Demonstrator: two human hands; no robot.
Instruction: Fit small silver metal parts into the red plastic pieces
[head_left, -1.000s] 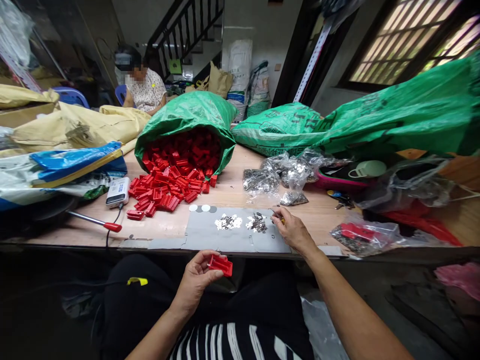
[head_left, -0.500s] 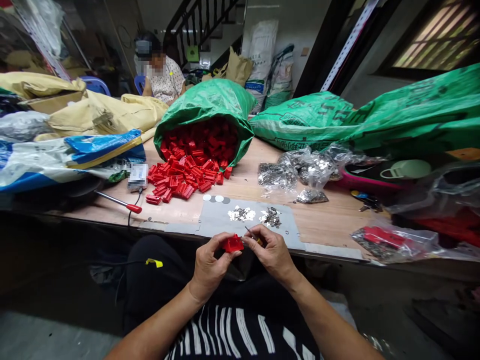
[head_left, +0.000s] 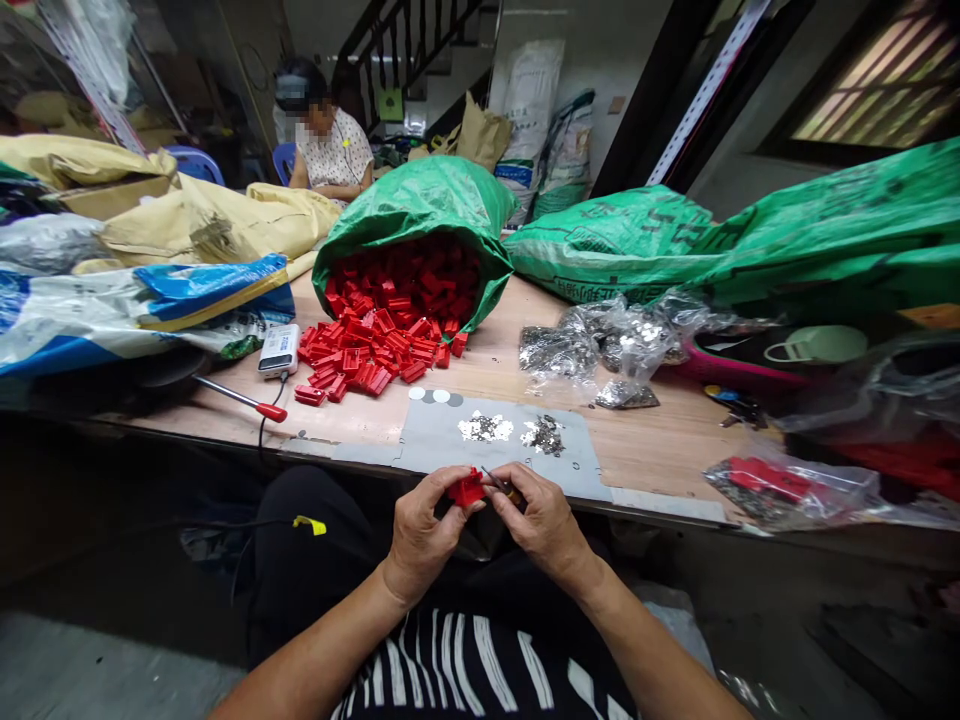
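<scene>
Red hollow plastic casing (head_left: 466, 489) clamped in left fingers (head_left: 439, 482), lower centre; thin grey-shafted, yellow-handled tool (head_left: 512, 492) pinched in right fingers (head_left: 531, 480).

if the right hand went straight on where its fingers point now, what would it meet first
Most likely the red part held in the left hand, just ahead of the right hand and its thin tool; whether they touch is unclear.

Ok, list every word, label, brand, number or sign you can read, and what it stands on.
No text reads clearly.
Green sacking on the right: large dark characters, distorted by folds, unreadable.
White device: markings too small to read.
White sack at the back: print too blurred to read.
</scene>
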